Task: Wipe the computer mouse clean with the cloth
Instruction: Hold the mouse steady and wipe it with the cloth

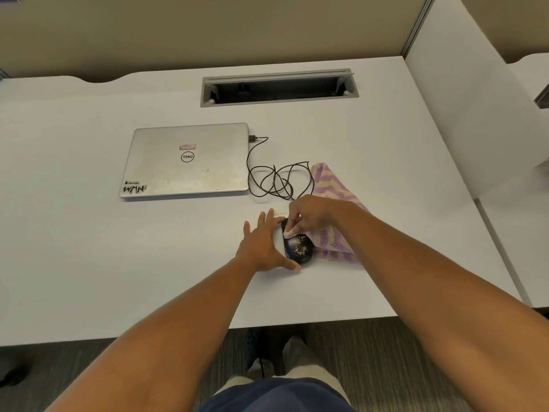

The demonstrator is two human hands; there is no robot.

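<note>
A black computer mouse with pale crumbs on its back lies on the white desk. My left hand presses flat against its left side, thumb at its near end, steadying it. My right hand pinches a light corner of the purple and cream striped cloth and holds it on the mouse's far end. The remainder of the cloth lies under and behind my right forearm. The mouse's black cable coils behind my hands.
A shut silver laptop lies at the left rear, with the cable plugged into its right side. A grey cable slot is set in the desk at the back. A white partition stands on the right.
</note>
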